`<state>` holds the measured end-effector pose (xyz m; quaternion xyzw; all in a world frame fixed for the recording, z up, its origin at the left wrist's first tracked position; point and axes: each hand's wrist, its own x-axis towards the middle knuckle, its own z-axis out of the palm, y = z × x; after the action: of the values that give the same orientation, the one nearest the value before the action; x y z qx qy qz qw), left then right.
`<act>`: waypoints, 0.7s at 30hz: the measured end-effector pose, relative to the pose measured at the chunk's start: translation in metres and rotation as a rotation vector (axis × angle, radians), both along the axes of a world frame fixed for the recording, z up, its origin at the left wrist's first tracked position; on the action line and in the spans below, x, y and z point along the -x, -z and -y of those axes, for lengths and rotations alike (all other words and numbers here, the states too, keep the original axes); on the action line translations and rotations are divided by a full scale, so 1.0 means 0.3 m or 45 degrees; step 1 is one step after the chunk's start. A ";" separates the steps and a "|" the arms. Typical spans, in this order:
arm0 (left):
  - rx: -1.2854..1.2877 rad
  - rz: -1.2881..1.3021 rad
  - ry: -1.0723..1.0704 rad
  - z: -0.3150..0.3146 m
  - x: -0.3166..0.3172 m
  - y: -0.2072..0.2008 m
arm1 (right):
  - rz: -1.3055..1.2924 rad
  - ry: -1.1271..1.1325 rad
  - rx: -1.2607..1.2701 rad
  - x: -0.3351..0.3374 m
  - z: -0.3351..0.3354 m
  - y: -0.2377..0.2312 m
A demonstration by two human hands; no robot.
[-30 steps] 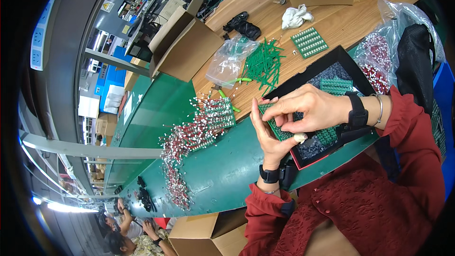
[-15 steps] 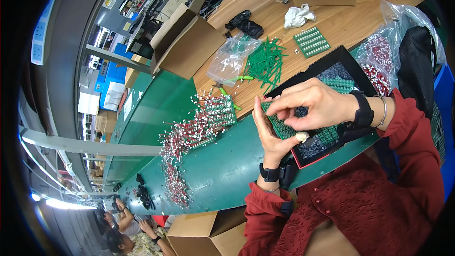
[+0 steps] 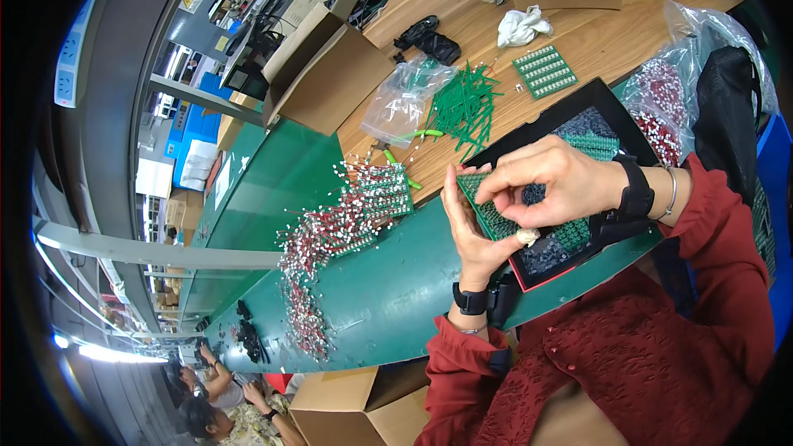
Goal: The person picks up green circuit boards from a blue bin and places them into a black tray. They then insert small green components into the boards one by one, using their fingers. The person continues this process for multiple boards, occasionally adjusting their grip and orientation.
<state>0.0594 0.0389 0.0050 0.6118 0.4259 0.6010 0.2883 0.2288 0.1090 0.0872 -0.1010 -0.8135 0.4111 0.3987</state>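
My left hand [image 3: 477,244] grips a green circuit board [image 3: 493,216] by its left edge, its thumb resting on the near side. The board is held over a black tray [image 3: 519,127] of small dark parts [image 3: 545,261]. Over the board, my right hand [image 3: 555,184] has thumb and forefinger brought together in a pinch. Whatever lies between those fingertips is too small to make out. Below the right palm shows a dark cluster of parts [image 3: 534,194]. Another green board [image 3: 593,147] lies in the tray, beyond the right hand.
Boards with red-and-white wires [image 3: 363,206] spread left of the tray on the green tabletop [image 3: 388,306]. Green strips [image 3: 464,107], green-handled pliers [image 3: 428,134], a clear bag [image 3: 405,103] and a bare board [image 3: 543,72] lie farther back. Bagged wires [image 3: 658,99] stand right. Co-workers sit lower left.
My right fingertips have shifted slightly to the right over the board, and more of the dark cluster shows under the palm. My left hand keeps its hold, almost unmoved.
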 end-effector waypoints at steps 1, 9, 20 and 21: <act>0.019 -0.006 -0.002 0.000 -0.001 -0.001 | 0.007 -0.042 0.023 0.002 0.001 0.001; 0.064 0.184 0.076 -0.005 -0.005 0.027 | 0.014 -0.142 -0.058 0.022 0.002 0.024; -0.031 0.023 -0.041 -0.007 0.000 0.025 | 0.040 -0.107 0.038 -0.004 -0.011 0.019; -0.033 0.033 -0.024 -0.010 0.000 0.028 | 0.051 -0.125 0.077 -0.003 -0.010 0.023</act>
<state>0.0593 0.0419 -0.0033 0.6036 0.4199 0.6171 0.2801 0.2296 0.1119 0.0804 -0.0813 -0.8124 0.4525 0.3587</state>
